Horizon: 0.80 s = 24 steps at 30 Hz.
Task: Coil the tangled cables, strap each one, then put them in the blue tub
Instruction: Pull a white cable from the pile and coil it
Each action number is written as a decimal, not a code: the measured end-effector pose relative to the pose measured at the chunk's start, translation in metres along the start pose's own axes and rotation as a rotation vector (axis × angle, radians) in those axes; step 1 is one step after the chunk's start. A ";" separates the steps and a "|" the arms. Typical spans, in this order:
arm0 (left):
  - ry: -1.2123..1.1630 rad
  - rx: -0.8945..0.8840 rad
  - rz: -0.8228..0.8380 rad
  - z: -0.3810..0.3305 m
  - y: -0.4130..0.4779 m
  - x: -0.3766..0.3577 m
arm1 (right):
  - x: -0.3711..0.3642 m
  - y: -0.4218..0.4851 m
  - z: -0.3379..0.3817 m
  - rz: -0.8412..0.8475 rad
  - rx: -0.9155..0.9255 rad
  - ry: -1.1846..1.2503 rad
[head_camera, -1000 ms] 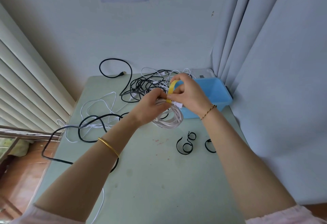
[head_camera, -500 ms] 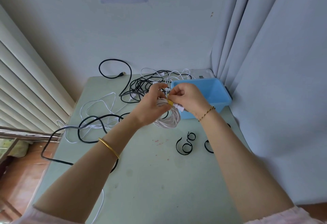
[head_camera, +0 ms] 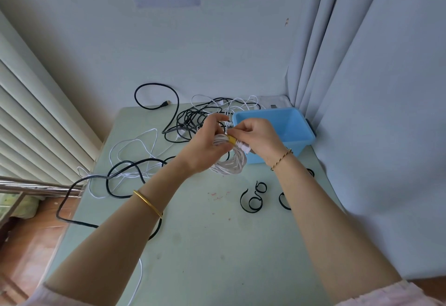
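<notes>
Pinching right hand [head_camera: 259, 137] partly hides coil's [head_camera: 231, 165] yellow strap [head_camera: 232, 140].

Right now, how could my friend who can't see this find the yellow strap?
Find the pale green table, then the light blue plastic tub at its far right corner. Just in front of it, the left hand holds a coiled white cable. The right hand pinches the yellow strap wrapped round that coil's top; the loose curled straps on the table are black.

Both arms are reaching forward, the left hand [head_camera: 205, 146] gripping the coil [head_camera: 231, 165], the right hand [head_camera: 259, 136] pinching the strap [head_camera: 232, 140].
</notes>
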<state>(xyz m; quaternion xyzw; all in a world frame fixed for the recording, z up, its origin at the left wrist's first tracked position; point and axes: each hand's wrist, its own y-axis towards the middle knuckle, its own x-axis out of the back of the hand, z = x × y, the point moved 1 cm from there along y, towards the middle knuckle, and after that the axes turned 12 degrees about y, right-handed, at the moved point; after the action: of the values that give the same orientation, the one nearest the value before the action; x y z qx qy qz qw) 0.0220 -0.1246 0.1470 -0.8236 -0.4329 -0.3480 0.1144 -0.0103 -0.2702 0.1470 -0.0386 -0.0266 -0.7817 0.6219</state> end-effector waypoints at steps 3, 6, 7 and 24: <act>-0.041 0.015 -0.006 -0.001 0.002 0.002 | 0.000 0.002 0.002 0.023 0.069 -0.043; -0.094 0.058 -0.022 0.000 0.003 0.003 | -0.003 0.002 0.007 0.088 0.092 -0.079; -0.105 0.073 -0.024 0.000 0.003 0.003 | -0.004 0.003 0.006 0.108 0.089 -0.074; -0.268 0.279 0.118 0.005 0.004 0.006 | -0.006 0.007 -0.004 0.146 0.084 -0.176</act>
<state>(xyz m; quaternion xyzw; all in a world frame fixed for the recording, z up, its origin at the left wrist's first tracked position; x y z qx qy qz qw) 0.0294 -0.1210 0.1479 -0.8628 -0.4390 -0.1647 0.1889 -0.0022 -0.2665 0.1428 -0.0829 -0.1109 -0.7263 0.6733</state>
